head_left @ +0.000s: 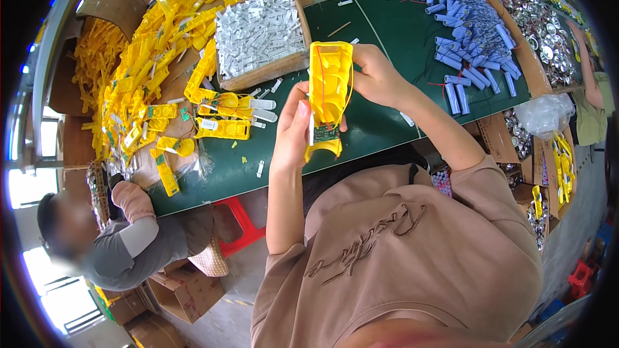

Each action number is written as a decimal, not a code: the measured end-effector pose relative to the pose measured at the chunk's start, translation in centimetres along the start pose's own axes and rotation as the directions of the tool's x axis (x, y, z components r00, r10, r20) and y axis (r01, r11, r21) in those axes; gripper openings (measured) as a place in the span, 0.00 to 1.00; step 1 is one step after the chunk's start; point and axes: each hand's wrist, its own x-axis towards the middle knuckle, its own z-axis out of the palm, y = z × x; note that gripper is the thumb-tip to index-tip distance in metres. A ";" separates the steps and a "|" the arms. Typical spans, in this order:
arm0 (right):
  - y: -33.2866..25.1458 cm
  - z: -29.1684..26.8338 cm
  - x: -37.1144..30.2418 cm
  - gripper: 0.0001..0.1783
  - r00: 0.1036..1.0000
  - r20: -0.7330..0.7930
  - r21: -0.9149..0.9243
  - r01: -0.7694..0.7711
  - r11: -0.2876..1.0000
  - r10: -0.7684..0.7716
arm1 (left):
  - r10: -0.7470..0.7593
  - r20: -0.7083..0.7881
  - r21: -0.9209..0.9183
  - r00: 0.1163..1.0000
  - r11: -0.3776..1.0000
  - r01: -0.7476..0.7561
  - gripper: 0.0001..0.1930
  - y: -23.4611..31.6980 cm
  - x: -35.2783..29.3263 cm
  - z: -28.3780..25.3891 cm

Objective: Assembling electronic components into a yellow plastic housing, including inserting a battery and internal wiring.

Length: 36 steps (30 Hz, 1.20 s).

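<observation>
Yellow plastic casing (pixel 331 77) between both hands, raised over the near part of the green desk (pixel 380 132). Long axis running almost straight away from the body, far end leaning slightly right; hollow, open face turned up toward the camera. Small green circuit board (pixel 326 133) at the near end; thin red wire along the right edge. Left hand (pixel 293 130): grip closed around the near half. Right hand (pixel 380 77): at the right edge, toward the far end, fingertips partly hidden; grip on casing or wire, impossible to tell.
</observation>
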 end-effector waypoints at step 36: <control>0.1 6.4 0.7 0.06 0.922 -0.369 -0.258 0.018 0.966 -0.116 | 0.347 -0.483 0.399 0.804 0.904 -0.150 0.20 -1.5 0.2 -0.7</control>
